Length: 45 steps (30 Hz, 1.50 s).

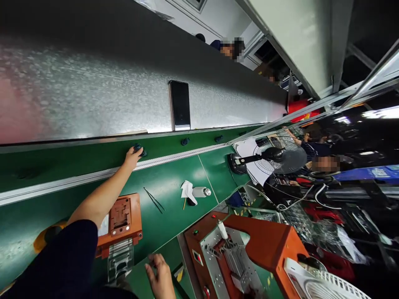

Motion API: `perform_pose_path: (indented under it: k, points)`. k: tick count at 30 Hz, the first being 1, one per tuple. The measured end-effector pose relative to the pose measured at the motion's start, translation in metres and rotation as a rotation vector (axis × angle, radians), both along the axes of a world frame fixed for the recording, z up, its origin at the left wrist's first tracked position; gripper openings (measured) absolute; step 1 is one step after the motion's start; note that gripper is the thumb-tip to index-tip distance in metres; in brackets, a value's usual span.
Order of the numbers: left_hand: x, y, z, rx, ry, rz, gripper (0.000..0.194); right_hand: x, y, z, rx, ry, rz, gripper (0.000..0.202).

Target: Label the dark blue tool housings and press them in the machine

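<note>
My left hand (133, 159) reaches out over the green belt (162, 146). Its fingers close around a small dark part (137, 148), which they partly hide. Similar dark parts lie further along the belt, one (185, 141) nearer and another (219, 138) beyond it. My right hand (161, 276) is low in the view, thumb apart from its half-curled fingers, with nothing visible in it and the fingertips blurred. To its left is a clear plastic piece (121, 259), beside an orange-brown fixture (133, 207) with a recessed block.
On the green table (174, 170) lie tweezers (154, 200), a white cloth (187, 190) and a bottle (201, 192). A black fan (277, 155) stands beyond. An orange machine (264, 236) is at right. A phone (181, 104) rests on the metal ledge (124, 104). Other people are further off.
</note>
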State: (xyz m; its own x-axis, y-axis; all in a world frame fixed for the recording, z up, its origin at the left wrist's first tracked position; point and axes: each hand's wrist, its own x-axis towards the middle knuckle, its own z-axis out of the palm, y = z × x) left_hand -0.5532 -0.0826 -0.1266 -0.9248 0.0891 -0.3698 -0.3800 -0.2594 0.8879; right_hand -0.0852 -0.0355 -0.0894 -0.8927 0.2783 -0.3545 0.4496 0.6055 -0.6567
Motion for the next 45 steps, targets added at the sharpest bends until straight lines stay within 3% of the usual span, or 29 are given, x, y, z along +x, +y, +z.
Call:
perform_pose_path:
  k: [3,8,11,14,18,22,24,29,35,37,39,42,45]
  points:
    - [0.043,-0.043,0.029,0.167,-0.051,-0.109,0.037,-0.017,0.006,0.02,-0.048,0.031,-0.007,0.02]
    - [0.14,-0.109,0.08,0.557,-0.258,-0.21,0.054,-0.063,0.017,0.057,-0.118,0.147,0.126,0.028]
    - [0.193,-0.127,0.103,0.632,-0.349,-0.256,0.059,-0.089,0.018,0.069,-0.184,0.161,0.19,0.028]
    - [0.236,-0.13,0.115,0.629,-0.386,-0.272,0.059,-0.107,0.012,0.077,-0.252,0.172,0.239,0.027]
    - [0.284,-0.127,0.114,0.581,-0.362,-0.215,0.053,-0.121,0.002,0.09,-0.308,0.349,0.303,0.043]
    - [0.328,-0.121,0.102,0.461,-0.483,-0.094,0.045,-0.117,-0.002,0.09,-0.311,0.428,0.637,0.093]
    - [0.349,-0.118,0.095,0.397,-0.523,-0.022,0.042,-0.11,-0.002,0.081,-0.316,0.394,0.737,0.094]
    - [0.384,-0.114,0.087,0.324,-0.525,0.089,0.044,-0.096,-0.002,0.059,-0.404,0.325,0.804,0.095]
    - [0.407,-0.117,0.102,0.208,-0.334,0.138,0.046,-0.098,-0.002,0.055,-0.495,0.422,0.828,0.091]
    - [0.414,-0.116,0.108,0.169,-0.301,0.129,0.061,-0.098,-0.003,0.052,-0.505,0.442,0.868,0.091]
    - [0.422,-0.114,0.109,0.131,-0.316,0.149,0.063,-0.094,-0.003,0.047,-0.516,0.458,0.917,0.092]
    - [0.429,-0.108,0.101,0.09,-0.383,0.196,0.049,-0.087,-0.002,0.036,-0.542,0.429,0.943,0.096]
    - [0.433,-0.103,0.085,0.089,-0.486,0.175,0.049,-0.089,0.001,0.022,-0.543,0.361,0.923,0.097]
